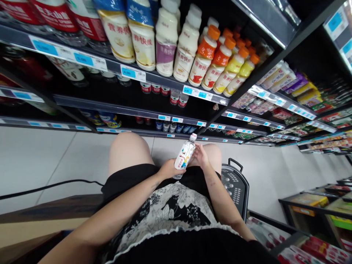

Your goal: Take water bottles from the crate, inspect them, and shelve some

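A single camera sat on the person's head, facing forward and steeply down. It was close over the left hand and right hand at a bottle, with the shelves just ahead and the floor below.

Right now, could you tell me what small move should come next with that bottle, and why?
Probably lift the bottle toward the red-labelled bottles shelved ahead: left hand and right hand both hold it over the lap, and its label resembles theirs.

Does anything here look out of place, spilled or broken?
Only a black cable lying loose across the pale floor at left. Nothing looks spilled; the shelf bottles stand upright, and the held bottle is capped.
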The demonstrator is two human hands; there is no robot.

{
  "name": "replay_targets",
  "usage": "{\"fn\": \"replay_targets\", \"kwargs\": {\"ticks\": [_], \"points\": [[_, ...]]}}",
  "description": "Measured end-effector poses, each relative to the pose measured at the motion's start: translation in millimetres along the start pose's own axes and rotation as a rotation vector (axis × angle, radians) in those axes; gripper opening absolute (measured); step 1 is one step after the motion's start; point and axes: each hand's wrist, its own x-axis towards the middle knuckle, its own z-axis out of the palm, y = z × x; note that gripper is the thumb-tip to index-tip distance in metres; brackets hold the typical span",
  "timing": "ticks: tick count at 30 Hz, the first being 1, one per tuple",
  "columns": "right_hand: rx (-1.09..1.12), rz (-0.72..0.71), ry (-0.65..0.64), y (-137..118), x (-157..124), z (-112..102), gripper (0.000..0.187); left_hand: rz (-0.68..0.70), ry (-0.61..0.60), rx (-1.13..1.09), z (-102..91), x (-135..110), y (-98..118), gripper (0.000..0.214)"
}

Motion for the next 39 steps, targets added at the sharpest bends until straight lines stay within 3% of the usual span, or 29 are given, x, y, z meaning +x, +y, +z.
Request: {"fn": "replay_targets", "kwargs": {"ticks": [3, 6, 9, 12, 15, 17, 18, 20, 22, 28, 31, 37, 39], "points": [[-0.2, -0.081, -0.122, -36.4, 10.6, 4.0, 0.039, 0.052, 0.063, 0.063, -7.5, -4.8, 3.2, 0.035], [-0.464, -0.135, -0.244, -72.2, 16.8, 24.6, 0.038, 0.099, 0.109, 0.117, -18.6, -12.9, 6.6, 0.039], [-0.773, -0.189, -0.443, -101.1, 12.8, 59.8, 0.037, 0.154, 0.165, 0.149, -29.7, -20.7, 8.0, 0.045], [-1.079, -0.325, -0.563, -121.5, 2.9, 104.7, 0.03, 0.209, 0.318, 0.124, -38.1, -21.8, 3.7, 0.048], [-1.256, -0.542, -0.511, -130.2, 3.8, 152.1, 0.027, 0.171, 0.649, 0.069, -44.4, -14.7, -8.2, 0.045], [-1.272, -0.682, -0.386, -126.1, 18.2, 180.7, 0.028, 0.025, 0.85, 0.055, -46.7, -9.3, -18.4, 0.041], [-1.26, -0.737, -0.312, -120.5, 29.8, 193.0, 0.03, -0.053, 0.892, 0.055, -47.0, -7.6, -22.8, 0.042], [-1.219, -0.8, -0.185, -103.1, 59.6, 213.2, 0.033, -0.149, 0.846, 0.068, -45.9, -7.4, -28.3, 0.042], [-1.163, -0.8, -0.137, -80.0, 93.4, 228.3, 0.034, -0.168, 0.711, 0.087, -43.9, -11.7, -28.0, 0.04], [-0.959, -0.61, -0.192, -20.1, 176.9, 271.2, 0.034, -0.239, 0.445, 0.092, -46.6, -28.0, -9.2, 0.04], [-0.966, -0.559, -0.19, -9.2, 205.8, 301.0, 0.035, -0.251, 0.375, 0.105, -49.1, -26.5, -3.3, 0.042], [-0.907, -0.68, -0.095, -3.2, 264.8, 377.2, 0.04, -0.354, 0.212, 0.067, -42.6, -11.9, -4.8, 0.047], [-0.864, -0.638, -0.154, -4.0, 286.8, 406.0, 0.045, -0.366, 0.174, 0.038, -41.0, -8.7, -6.5, 0.051]]}}
